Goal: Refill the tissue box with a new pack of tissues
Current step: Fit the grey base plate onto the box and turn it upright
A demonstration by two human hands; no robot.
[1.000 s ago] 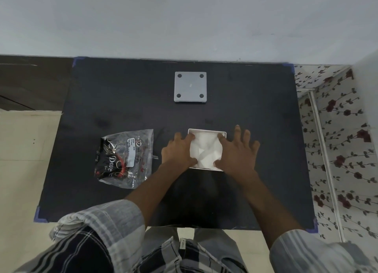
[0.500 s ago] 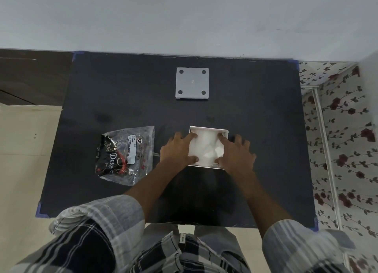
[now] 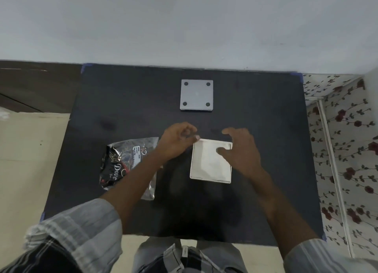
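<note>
White tissue box [image 3: 208, 166] sits mid-bench [image 3: 266, 129]. Left hand [image 3: 176, 142] at its 10 o'clock corner, grip loosely curled, empty. Right hand [image 3: 240, 147] over its 2 o'clock edge, grip spread. Wrapper [image 3: 124, 164] at 9 o'clock.

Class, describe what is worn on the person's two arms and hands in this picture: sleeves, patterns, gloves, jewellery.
Both hands, the left hand and the right hand, are bare, with no gloves; no rings or watch are visible. Both forearms are uncovered. The left sleeve and the right sleeve, pale grey-white checked cloth, are pushed back toward the elbows.
</note>
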